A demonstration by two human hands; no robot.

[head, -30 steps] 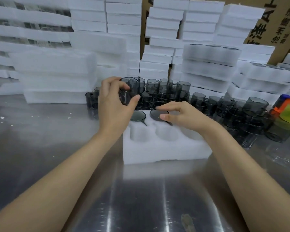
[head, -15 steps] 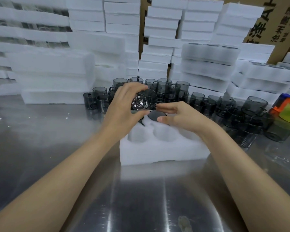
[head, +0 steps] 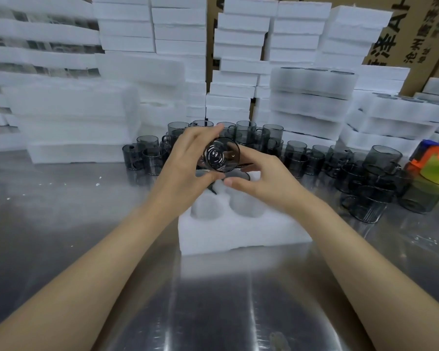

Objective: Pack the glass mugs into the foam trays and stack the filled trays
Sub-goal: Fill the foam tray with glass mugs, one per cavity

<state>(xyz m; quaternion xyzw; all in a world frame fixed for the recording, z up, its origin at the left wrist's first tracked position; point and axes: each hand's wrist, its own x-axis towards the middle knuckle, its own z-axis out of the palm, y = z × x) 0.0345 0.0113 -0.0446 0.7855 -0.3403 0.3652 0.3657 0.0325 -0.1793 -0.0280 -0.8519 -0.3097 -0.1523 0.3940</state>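
Head view: left hand (head: 188, 163) grips tilted mug (head: 221, 158) above foam tray (head: 243, 231).

White foam tray (head: 243, 231): far pockets hidden behind both hands. Brown cardboard box (head: 403, 29) w/ black print cut off by top edge. Orange-green plastic object (head: 433, 165) cut off at right edge, can't ID.

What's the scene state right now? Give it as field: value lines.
surface: metal table
left hand: holds a glass mug tipped on its side, base toward camera
right hand: touches the held mug, over the tray
foam tray: two far pockets filled, two near pockets visibly empty
loose mugs: clustered behind and right of tray
foam stacks: along the back
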